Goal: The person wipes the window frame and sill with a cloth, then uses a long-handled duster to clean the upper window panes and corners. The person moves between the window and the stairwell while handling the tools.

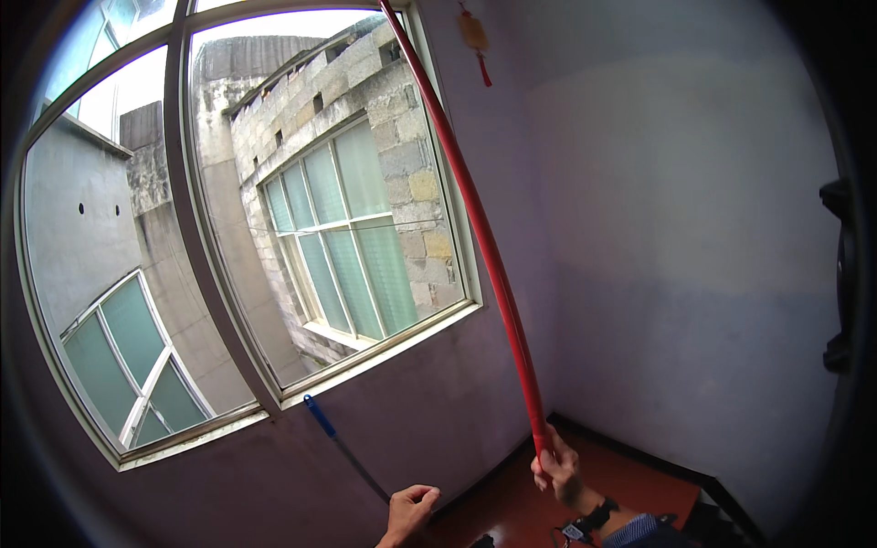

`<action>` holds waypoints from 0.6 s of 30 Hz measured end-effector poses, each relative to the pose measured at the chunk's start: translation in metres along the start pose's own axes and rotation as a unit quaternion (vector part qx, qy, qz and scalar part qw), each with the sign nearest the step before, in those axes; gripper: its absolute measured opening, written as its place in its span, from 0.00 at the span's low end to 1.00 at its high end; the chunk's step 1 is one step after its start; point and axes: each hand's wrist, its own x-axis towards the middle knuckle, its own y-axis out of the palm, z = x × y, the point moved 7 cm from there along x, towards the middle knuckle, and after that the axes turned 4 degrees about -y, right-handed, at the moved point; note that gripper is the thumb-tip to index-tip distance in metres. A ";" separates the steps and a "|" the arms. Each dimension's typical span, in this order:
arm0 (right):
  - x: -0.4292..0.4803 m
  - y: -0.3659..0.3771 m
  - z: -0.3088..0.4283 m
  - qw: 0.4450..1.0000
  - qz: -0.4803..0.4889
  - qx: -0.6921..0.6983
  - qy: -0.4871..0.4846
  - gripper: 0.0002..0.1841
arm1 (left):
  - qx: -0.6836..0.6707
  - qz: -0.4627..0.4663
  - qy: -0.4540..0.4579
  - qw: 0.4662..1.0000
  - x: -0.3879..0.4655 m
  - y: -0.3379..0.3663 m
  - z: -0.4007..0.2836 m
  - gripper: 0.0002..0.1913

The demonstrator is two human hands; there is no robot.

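My right hand (558, 466), with a dark band at the wrist, is closed around the lower end of a long red pole (483, 229). The pole rises past the right side of the window frame (473, 294) to the top edge of the view, where its far end is out of sight. My left hand (411, 510) is raised at the bottom centre, its fingers curled with thumb and fingertips close together, and no object shows in it. Just beyond it, a grey stick with a blue grip (320, 416) leans on the wall under the window.
A large window with a thick upright divider (205, 226) fills the left. Pale walls (671, 205) meet in a corner at the right. A hanging ornament with a red tassel (474, 34) is high on the wall. The red floor (616, 472) ends beside a dark edge at the lower right.
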 end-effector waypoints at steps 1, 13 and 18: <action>0.010 0.000 0.009 1.000 -0.005 -0.005 0.002 0.30 | -0.006 -0.002 -0.008 1.000 0.000 0.000 0.000 0.11; 0.278 0.148 0.249 0.977 0.125 0.081 -0.150 0.26 | -0.054 -0.048 -0.004 0.997 -0.019 -0.015 -0.008 0.10; 0.283 0.156 0.215 0.976 0.142 0.095 -0.134 0.25 | -0.092 -0.057 0.058 0.992 -0.022 -0.017 -0.003 0.13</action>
